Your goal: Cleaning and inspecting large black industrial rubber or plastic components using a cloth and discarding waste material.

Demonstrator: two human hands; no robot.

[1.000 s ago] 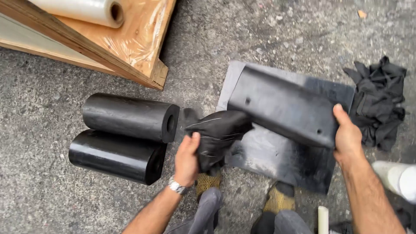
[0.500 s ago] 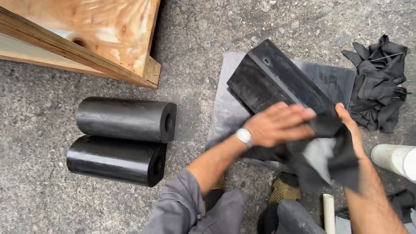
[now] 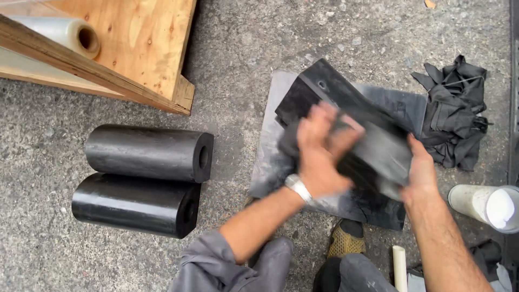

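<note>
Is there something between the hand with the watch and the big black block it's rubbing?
Yes, it seems so. The left hand presses a dark cloth against the black block, so the cloth looks to lie between palm and block, though motion blur hides its edges. The right hand touches the block's end directly.
</note>
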